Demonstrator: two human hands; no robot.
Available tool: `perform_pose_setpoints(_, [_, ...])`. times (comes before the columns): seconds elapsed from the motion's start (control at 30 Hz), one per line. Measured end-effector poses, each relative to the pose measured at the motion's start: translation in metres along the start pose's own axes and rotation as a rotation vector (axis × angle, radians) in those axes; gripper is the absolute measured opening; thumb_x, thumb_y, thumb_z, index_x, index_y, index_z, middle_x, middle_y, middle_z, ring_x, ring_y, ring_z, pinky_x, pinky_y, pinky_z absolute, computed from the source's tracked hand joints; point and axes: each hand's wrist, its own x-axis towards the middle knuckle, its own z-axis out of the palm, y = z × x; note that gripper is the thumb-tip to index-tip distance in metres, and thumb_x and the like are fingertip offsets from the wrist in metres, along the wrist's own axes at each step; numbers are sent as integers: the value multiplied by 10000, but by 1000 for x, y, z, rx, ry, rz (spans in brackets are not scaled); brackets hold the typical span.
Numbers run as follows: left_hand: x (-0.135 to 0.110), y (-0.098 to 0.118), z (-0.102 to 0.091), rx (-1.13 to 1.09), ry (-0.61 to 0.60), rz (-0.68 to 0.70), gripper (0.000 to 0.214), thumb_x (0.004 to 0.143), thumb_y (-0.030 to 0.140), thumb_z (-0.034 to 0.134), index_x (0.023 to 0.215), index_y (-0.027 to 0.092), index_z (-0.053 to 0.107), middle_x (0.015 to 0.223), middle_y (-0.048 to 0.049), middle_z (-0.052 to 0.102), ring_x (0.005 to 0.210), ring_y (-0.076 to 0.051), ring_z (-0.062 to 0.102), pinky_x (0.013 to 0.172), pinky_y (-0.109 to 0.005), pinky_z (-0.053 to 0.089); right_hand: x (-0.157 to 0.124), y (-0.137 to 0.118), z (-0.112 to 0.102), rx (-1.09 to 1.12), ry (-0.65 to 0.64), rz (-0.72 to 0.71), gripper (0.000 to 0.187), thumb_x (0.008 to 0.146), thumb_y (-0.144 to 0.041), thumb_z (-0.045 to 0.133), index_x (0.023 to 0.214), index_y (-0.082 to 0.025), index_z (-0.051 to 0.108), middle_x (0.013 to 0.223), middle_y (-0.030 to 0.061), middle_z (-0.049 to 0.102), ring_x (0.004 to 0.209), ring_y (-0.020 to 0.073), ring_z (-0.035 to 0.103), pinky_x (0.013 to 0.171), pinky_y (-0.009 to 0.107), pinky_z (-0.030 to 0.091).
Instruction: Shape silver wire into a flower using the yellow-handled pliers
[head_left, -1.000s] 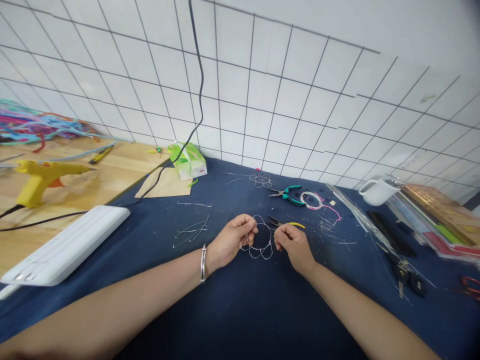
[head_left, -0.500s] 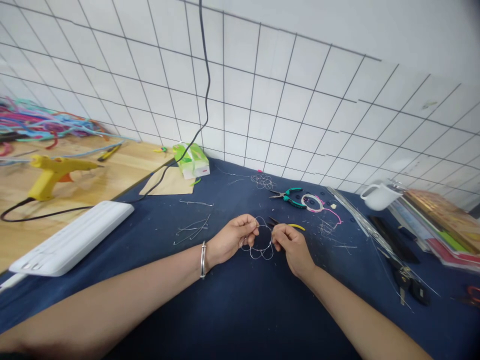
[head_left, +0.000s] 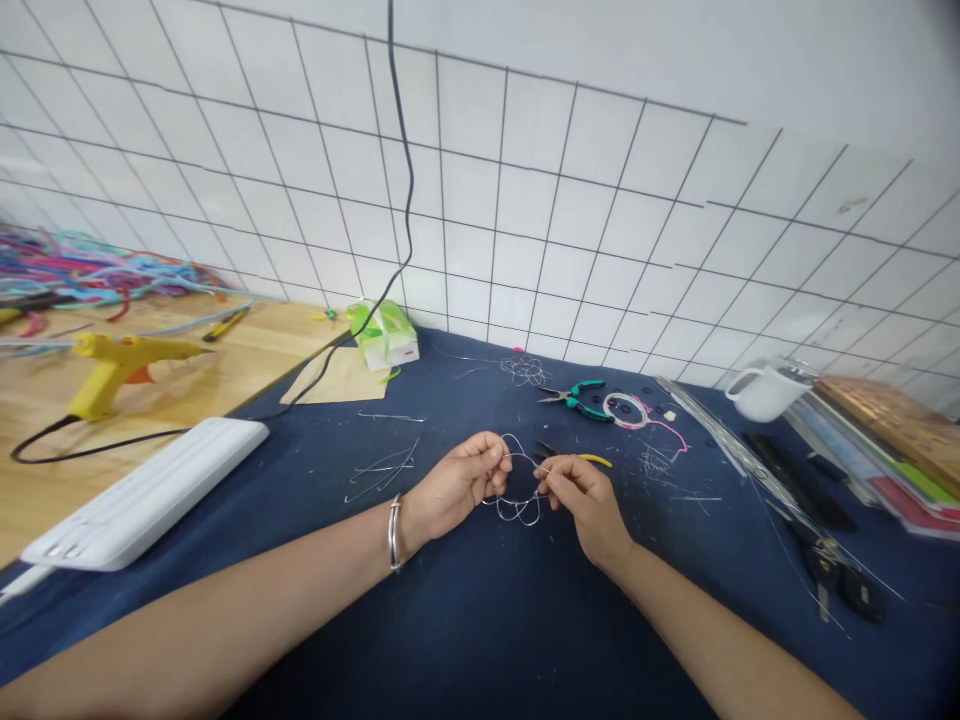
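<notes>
Tiled wall (head_left: 465,170) with dark grid lines, rising behind the back edge of the desk (head_left: 465,620) and its dark blue cloth. Along the left edge, a bare wooden top (head_left: 180,385), with a heap of coloured fuzzy sticks (head_left: 97,270) at its back. Near the back right corner, a stack of books and papers (head_left: 892,450). Across the desk's left edge, a long white power strip (head_left: 150,490). Slanting along the right side, a bundle of straight metal rods (head_left: 701,425). On the wood, a yellow glue gun (head_left: 112,370). Toward the back left corner, a sheet of brown paper (head_left: 337,380) just beside a green and white tissue pack (head_left: 384,335). Beside the books, a white mug (head_left: 761,393).

Over the desk's middle, well in from every edge, left hand (head_left: 457,485) and right hand (head_left: 589,500), facing each other. Left thumb and fingers closed in a pinch on a looped wire ring (head_left: 517,503); right thumb and forefinger pinching the opposite side. Exact point of contact on the right too small to tell.

Beyond, toward the back edge, teal-handled pliers (head_left: 572,394); just behind the right hand, yellow-handled pliers (head_left: 597,460), partly hidden. Nearest the back edge, a tangle of thin wire (head_left: 523,370).
</notes>
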Motion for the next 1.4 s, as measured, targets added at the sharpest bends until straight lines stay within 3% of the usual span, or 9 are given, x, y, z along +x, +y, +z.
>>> perform_pose_setpoints(0.27, [0,-2,0,-16,-22,0,92,820,239,543,794,155,516,722,4,533,519,-49,457,571,-211,402,-4,-7,1,-50,-48,-46,117,817,-262,491,749,-187,550,865,30,581,692,123,535,587,250,418])
perform_pose_setpoints(0.57, [0,-2,1,63,-48,-17,118,831,249,529,790,138,516,748,-19,549,584,-72,504,594,-218,403,-1,-1,-1,-115,16,22,187,844,-331,470,785,-182,566,645,-8,558,563,102,494,543,235,404])
perform_pose_setpoints(1.03, [-3,0,2,320,28,-10,167,784,289,584,860,144,552,729,-6,561,557,-62,497,533,-198,361,4,6,-2,-93,-15,95,230,825,-383,493,727,-181,542,689,-2,607,512,83,501,494,214,396])
perform_pose_setpoints(1.4, [-2,1,-1,359,-45,-54,164,808,302,546,803,138,529,741,-3,553,511,-44,457,496,-193,333,5,6,-4,-212,9,103,234,808,-399,513,729,-179,536,616,-17,590,432,70,466,442,200,364])
